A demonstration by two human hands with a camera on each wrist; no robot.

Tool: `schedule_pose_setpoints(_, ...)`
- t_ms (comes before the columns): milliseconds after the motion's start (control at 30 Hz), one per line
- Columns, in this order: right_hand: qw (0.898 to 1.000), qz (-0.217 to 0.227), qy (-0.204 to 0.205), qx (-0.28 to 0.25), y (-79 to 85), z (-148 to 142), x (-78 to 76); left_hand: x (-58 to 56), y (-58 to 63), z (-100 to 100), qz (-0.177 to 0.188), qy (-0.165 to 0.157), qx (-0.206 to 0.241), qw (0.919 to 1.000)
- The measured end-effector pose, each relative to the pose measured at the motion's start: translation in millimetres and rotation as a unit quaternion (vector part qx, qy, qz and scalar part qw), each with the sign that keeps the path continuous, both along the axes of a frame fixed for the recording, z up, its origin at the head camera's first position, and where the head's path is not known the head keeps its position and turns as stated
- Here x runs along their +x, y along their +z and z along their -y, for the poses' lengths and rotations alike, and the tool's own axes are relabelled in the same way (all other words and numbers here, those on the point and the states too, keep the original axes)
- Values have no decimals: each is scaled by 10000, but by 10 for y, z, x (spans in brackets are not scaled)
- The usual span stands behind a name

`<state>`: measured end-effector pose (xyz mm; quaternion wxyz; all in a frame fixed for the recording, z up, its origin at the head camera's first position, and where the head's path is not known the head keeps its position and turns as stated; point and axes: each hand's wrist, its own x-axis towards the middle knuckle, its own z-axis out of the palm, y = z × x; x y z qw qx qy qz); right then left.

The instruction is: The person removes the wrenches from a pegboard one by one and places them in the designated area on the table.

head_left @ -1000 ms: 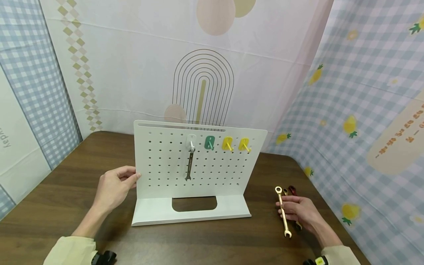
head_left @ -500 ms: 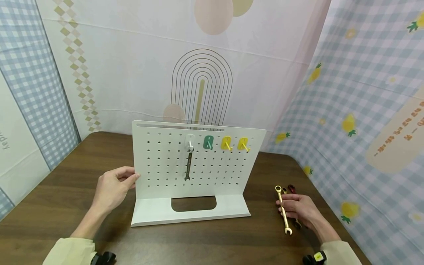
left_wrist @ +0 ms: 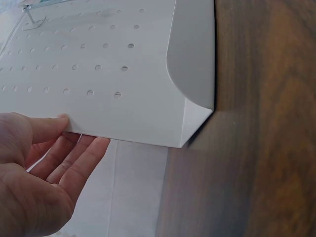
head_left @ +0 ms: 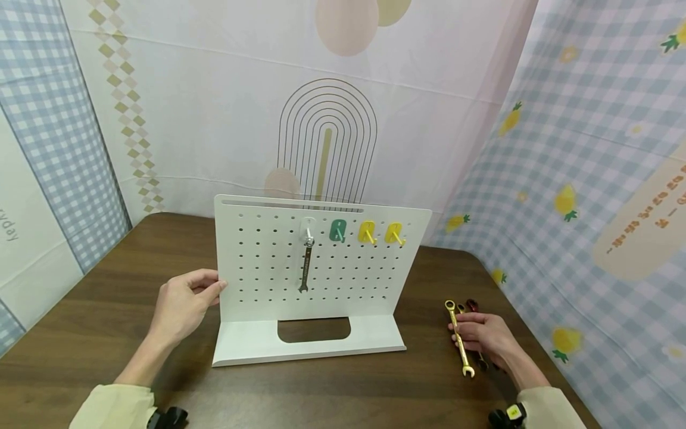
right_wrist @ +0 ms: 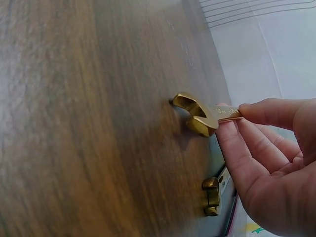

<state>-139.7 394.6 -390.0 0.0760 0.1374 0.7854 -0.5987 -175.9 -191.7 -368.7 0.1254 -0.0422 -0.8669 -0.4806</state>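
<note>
A white pegboard stand (head_left: 257,262) stands upright on the table. My left hand (head_left: 182,304) pinches its left edge, the thumb on the front face and the fingers behind, as the left wrist view (left_wrist: 49,173) shows. At the right, my right hand (head_left: 485,336) pinches a gold combination wrench (head_left: 460,342) between thumb and fingers, its ring end pointing away and its open end toward me. In the right wrist view the wrench's open-ended head (right_wrist: 200,116) shows close over the wood. Beyond that hand lie a second gold wrench (head_left: 461,308) and a red one (head_left: 472,305), both partly hidden.
A dark wrench (head_left: 305,268) hangs from a clear hook (head_left: 308,226) on the board. To its right are a green hook (head_left: 337,230) and two yellow hooks, the nearer one (head_left: 367,232) and the outer one (head_left: 395,233). Patterned curtains rise behind the brown table (head_left: 343,393).
The gold wrench's open end has shifted up slightly in the head view, with the right hand still on it. The left hand stays at the board's edge.
</note>
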Motion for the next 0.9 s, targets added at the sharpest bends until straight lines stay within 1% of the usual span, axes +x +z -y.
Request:
schedule_pose_setpoints(133, 10000, -16, -11, 79, -4, -5, -2, 2, 0, -3, -31, -5, 9, 10000)
schedule_pose_setpoints(533, 9985, -44, -95, 529, -26, -18, -21, 9, 5, -7, -86, -10, 12, 10000)
schedule_pose_setpoints(900, 9976, -21, -256, 650, -54, -5, -49, -3, 9, -7, -81, 9, -34, 10000)
